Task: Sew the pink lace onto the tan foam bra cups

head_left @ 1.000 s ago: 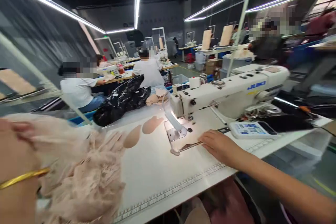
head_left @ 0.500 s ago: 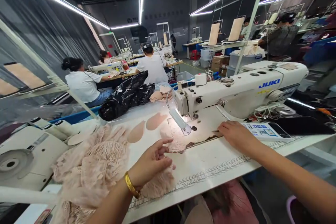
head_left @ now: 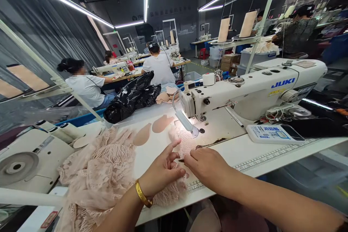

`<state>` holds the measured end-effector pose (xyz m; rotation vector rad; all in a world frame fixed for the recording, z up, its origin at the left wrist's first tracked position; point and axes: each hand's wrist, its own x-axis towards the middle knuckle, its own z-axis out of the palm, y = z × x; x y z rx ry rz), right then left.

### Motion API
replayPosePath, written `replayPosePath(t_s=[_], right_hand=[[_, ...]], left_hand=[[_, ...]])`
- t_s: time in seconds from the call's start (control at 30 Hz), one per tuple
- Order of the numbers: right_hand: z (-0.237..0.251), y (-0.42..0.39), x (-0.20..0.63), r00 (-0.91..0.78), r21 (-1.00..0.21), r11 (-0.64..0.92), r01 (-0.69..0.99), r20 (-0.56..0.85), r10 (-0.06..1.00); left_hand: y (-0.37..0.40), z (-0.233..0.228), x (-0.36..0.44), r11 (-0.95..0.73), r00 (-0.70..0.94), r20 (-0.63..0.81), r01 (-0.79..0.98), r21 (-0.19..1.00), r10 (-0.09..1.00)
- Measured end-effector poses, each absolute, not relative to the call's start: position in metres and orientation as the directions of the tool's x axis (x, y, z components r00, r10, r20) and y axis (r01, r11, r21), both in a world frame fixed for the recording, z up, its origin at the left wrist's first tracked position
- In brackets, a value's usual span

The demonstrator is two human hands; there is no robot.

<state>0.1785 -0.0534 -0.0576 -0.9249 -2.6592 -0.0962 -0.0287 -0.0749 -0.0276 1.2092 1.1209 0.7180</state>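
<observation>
Pale pink lace fabric [head_left: 187, 142] lies under the lamp beside the needle area of a white JUKI sewing machine [head_left: 252, 81]. My left hand [head_left: 163, 168], with a gold bangle at the wrist, rests over the lace, its index finger and thumb apart and the other fingers curled. I see nothing gripped in it. My right hand [head_left: 205, 166] is closed around a small dark pointed tool [head_left: 181, 160]; most of it is hidden, so its exact kind is unclear. The tool's tip points left, close to my left fingers and the lace.
A heap of pink lace [head_left: 100, 166] covers the left of the table. Two beige cut pieces [head_left: 143, 134] lie behind it, near a black plastic bag [head_left: 133, 96]. At right are a phone on a white box [head_left: 272, 134] and a white pen [head_left: 234, 116]. Co-workers sit beyond.
My right hand has moved left from the machine bed to the lace, bringing the dark pointed tool beside my left hand. My left hand has kept nearly the same pose.
</observation>
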Motion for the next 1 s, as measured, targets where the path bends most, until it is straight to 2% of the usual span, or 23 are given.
replayPosePath(t_s=[0.07,0.13,0.2,0.27,0.33,0.43,0.5,0.67,0.73,0.9,1.0], right_hand=[[-0.057,-0.056,0.186,-0.727,-0.102,0.795,0.599,0.347,0.592],[-0.056,-0.057,0.201,-0.687,-0.188,0.771,0.609,0.360,0.631],[-0.056,-0.054,0.219,-0.638,-0.269,0.718,0.642,0.331,0.695],[-0.056,-0.050,0.236,-0.602,-0.311,0.658,0.686,0.266,0.753],[-0.057,-0.046,0.249,-0.575,-0.311,0.609,0.730,0.202,0.792],[-0.060,-0.044,0.257,-0.543,-0.312,0.561,0.766,0.153,0.826],[-0.062,-0.046,0.257,-0.543,-0.356,0.558,0.749,0.152,0.826],[-0.059,-0.052,0.228,-0.637,-0.516,0.621,0.590,0.174,0.751],[-0.049,-0.054,0.207,-0.683,-0.544,0.637,0.547,0.150,0.715],[-0.022,-0.056,0.155,-0.748,-0.522,0.679,0.517,0.110,0.654],[-0.015,-0.054,0.130,-0.765,-0.460,0.721,0.518,0.128,0.631]], left_hand=[[-0.077,-0.017,-0.045,0.220,0.345,-0.291,0.232,0.948,0.892],[-0.079,-0.002,-0.069,0.116,0.306,-0.273,0.445,0.888,0.912],[-0.079,0.011,-0.093,-0.014,0.171,-0.145,0.692,0.721,0.975],[-0.077,0.017,-0.111,-0.099,0.082,0.057,0.869,0.485,0.995],[-0.076,0.015,-0.117,-0.170,0.107,0.221,0.942,0.290,0.969],[-0.077,0.004,-0.115,-0.272,0.219,0.268,0.945,0.180,0.938],[-0.077,-0.003,-0.116,-0.252,0.208,0.235,0.951,0.176,0.949],[-0.081,-0.015,-0.134,0.080,-0.099,0.064,0.965,0.248,0.993],[-0.086,-0.017,-0.139,0.135,-0.150,0.031,0.952,0.275,0.988],[-0.107,-0.008,-0.136,0.109,-0.119,-0.002,0.897,0.429,0.993],[-0.119,0.002,-0.129,0.081,-0.057,-0.059,0.799,0.596,0.997]])
